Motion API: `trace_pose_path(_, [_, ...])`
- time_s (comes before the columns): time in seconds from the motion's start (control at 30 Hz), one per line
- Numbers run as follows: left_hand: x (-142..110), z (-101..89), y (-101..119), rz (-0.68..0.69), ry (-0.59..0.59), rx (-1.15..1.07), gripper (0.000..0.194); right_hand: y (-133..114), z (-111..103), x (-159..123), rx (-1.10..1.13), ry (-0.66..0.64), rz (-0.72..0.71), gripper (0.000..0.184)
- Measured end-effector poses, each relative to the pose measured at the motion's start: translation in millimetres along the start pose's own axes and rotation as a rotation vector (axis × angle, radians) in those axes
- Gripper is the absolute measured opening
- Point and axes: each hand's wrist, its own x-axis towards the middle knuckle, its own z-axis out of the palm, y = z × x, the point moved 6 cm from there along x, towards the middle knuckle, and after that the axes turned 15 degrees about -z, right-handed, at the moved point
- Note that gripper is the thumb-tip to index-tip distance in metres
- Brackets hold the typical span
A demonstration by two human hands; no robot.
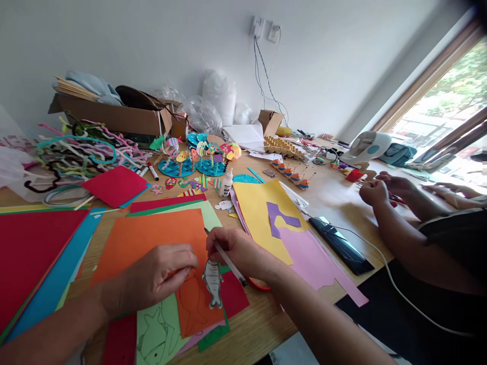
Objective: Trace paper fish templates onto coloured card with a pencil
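My right hand (234, 251) grips a pen (230, 263) slantwise and pinches the top of a grey-and-white paper fish cutout (213, 281), which hangs below the fingers. Left of it, my left hand (160, 276) is closed above the orange paper, fingers curled; anything inside them is hidden. Beneath the hands lies a smaller orange piece (192, 309) with a drawn fish outline. Under that is a light green sheet (152, 334) with a dark fish drawing. A large orange sheet (152, 228) lies just beyond. Red scissor handles (261, 286) show partly behind my right forearm.
Coloured sheets (34, 243) spread at left. A yellow sheet (258, 203), pink paper (304, 258) and a black phone (342, 246) lie at right. Behind stand a glue bottle (226, 183), blue paper-fish crafts (178, 166) and pipe cleaners (95, 142). Another person's hands (376, 192) work at far right.
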Motion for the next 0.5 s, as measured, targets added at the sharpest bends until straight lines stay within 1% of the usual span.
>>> trace_pose_path(0.1, [1.5, 6.2, -6.3, -0.007, -0.107, 0.021, 0.028, 5.5, 7.5, 6.7, -0.015, -0.012, 0.019, 0.021])
trace_pose_path(0.27, [-0.9, 13.5, -16.4, -0.011, -0.187, 0.050, 0.037, 13.8, 12.4, 14.2, -0.066, -0.017, 0.033, 0.021])
trace_pose_path(0.37, [-1.2, 14.2, -17.9, -0.015, -0.214, 0.053, 0.041, 16.7, 12.6, 16.6, -0.104, -0.021, 0.029, 0.022])
trace_pose_path(0.5, [0.4, 10.9, -16.6, -0.039, -0.215, 0.033, 0.043, 20.3, 13.9, 20.0, -0.130, -0.039, 0.012, 0.022])
